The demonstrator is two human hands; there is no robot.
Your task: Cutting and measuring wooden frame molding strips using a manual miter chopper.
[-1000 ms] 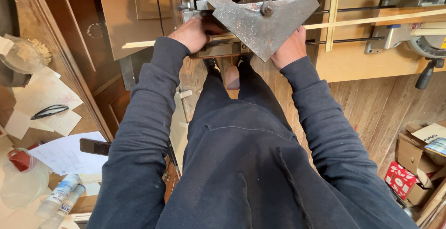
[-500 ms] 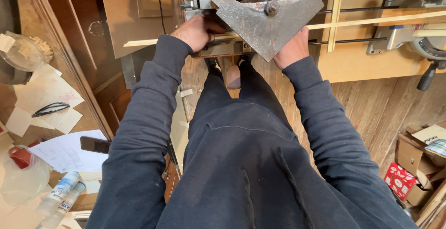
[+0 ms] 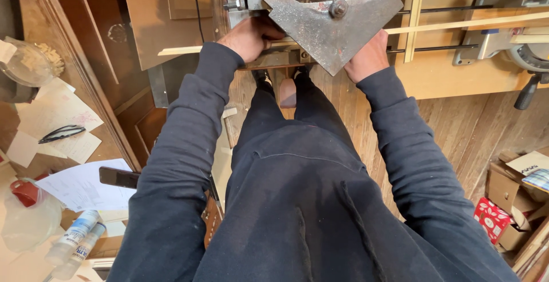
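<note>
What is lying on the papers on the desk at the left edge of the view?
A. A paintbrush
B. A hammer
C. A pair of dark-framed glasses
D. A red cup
C: a pair of dark-framed glasses rests folded on the loose papers, far from both hands at the metal machine.

The triangular plate (image 3: 334, 27) of the machine is bare grey metal, dull and a little stained. The thin strip (image 3: 457, 24) and the bench (image 3: 446, 73) are pale, smooth wood. The floor (image 3: 457, 133) is rough, worn wooden planks. The sleeves (image 3: 183, 145) are dark, matt cloth. At the left lie white paper sheets (image 3: 80, 185).
</note>
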